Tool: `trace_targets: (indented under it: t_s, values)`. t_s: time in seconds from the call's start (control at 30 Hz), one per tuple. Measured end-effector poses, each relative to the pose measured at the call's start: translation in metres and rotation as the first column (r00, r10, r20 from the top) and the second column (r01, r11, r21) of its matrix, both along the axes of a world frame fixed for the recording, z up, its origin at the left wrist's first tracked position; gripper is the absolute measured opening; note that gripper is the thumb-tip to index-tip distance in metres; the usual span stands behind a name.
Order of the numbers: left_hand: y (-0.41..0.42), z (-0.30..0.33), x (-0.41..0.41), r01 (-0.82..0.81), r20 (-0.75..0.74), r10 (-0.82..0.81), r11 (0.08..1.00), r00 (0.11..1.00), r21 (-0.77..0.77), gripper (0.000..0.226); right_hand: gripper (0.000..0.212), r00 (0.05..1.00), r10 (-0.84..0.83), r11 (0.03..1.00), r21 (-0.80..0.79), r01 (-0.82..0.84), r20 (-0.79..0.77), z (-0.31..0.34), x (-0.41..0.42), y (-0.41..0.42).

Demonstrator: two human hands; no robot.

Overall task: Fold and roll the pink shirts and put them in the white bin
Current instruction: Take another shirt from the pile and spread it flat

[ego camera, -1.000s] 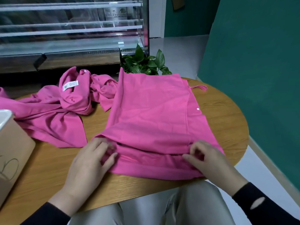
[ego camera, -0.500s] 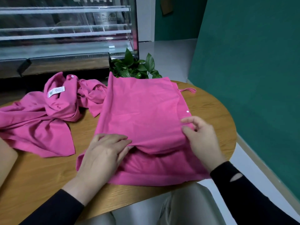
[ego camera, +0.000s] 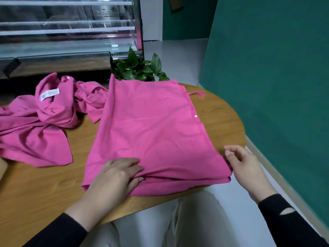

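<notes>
A pink shirt lies folded into a long panel on the round wooden table, with a doubled layer along its near edge. My left hand rests flat on the shirt's near-left part, thumb along the fold. At the near-right corner of the shirt my right hand touches the edge with loosely bent fingers. A second pink shirt lies crumpled at the left, its white label up. Only a tan sliver of a box shows at the left edge.
A green potted plant stands behind the table's far edge. A glass display case fills the back left. A teal wall runs close along the right side. My lap sits under the near table edge.
The near end of the shirt, lifted half a second ago, now lies flat as a fold. My right hand has dropped from that fold to the near-right corner. My left hand has flattened.
</notes>
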State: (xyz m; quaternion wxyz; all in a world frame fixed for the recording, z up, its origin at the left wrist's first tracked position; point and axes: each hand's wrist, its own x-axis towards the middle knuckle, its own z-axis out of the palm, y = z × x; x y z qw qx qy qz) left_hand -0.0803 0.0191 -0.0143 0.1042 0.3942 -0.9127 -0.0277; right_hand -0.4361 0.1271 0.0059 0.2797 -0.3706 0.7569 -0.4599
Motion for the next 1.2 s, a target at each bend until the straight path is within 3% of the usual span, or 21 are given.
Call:
trace_targets:
  t_s: [0.07,0.17,0.3,0.4,0.53,0.67,0.77,0.9,0.97,1.03,1.1,1.2]
  values:
    - [0.006,-0.002,-0.003,-0.001,-0.005,0.001,1.0,1.0,-0.022,0.047,0.018,0.996,-0.014,0.996,0.085,0.021,-0.083,-0.006,-0.004,0.008]
    - [0.017,-0.003,-0.019,0.037,-0.055,-0.039,0.998,0.998,-0.041,0.049,0.024,0.999,0.047,0.98,0.191,-0.05,0.021,-0.004,-0.004,0.021]
    - [0.033,0.0,-0.062,0.128,-0.11,-0.136,0.989,0.985,-0.076,0.058,0.018,0.979,0.093,0.967,0.216,-0.131,0.181,-0.004,-0.004,0.024]
    - [0.045,0.006,-0.099,0.13,-0.149,-0.139,0.989,0.979,-0.068,0.062,0.014,0.961,0.044,0.979,0.181,-0.096,0.273,-0.001,-0.002,0.023]
    - [0.049,0.006,-0.136,0.082,-0.109,-0.085,0.996,0.99,-0.028,0.035,0.012,0.978,0.02,0.977,0.205,-0.064,0.21,0.002,-0.004,0.025]
    - [0.04,0.006,-0.141,0.015,-0.42,0.103,0.963,0.902,0.268,0.028,0.012,0.934,0.048,0.978,0.173,-0.116,0.354,0.001,-0.005,0.036]
    - [0.033,0.023,-0.137,0.008,-0.557,0.168,0.954,0.814,0.299,0.035,0.015,0.869,0.088,0.978,0.125,-0.169,0.488,-0.004,0.001,0.04]
    - [0.029,0.037,-0.14,0.034,-0.589,0.133,0.964,0.797,0.262,0.037,0.018,0.933,0.05,0.999,-0.024,-0.045,0.356,-0.001,0.009,0.04]
    - [0.03,0.04,-0.139,0.089,-0.552,0.071,0.962,0.83,0.258,0.027,0.019,0.98,0.016,0.992,-0.125,0.009,0.201,0.004,0.011,0.039]
    - [0.033,0.037,-0.136,0.152,-0.453,0.006,0.938,0.891,0.311,0.019,0.025,0.995,0.055,0.981,-0.188,-0.038,0.083,0.01,0.01,0.037]
    - [0.036,0.033,-0.13,0.176,-0.373,-0.062,0.943,0.926,0.282,0.029,0.032,0.981,0.177,0.971,-0.178,-0.161,0.078,0.015,0.01,0.033]
    - [0.047,0.028,-0.109,0.161,-0.398,-0.138,0.987,0.907,0.024,0.035,0.035,0.926,0.317,0.942,-0.181,-0.283,0.205,0.016,0.008,0.024]
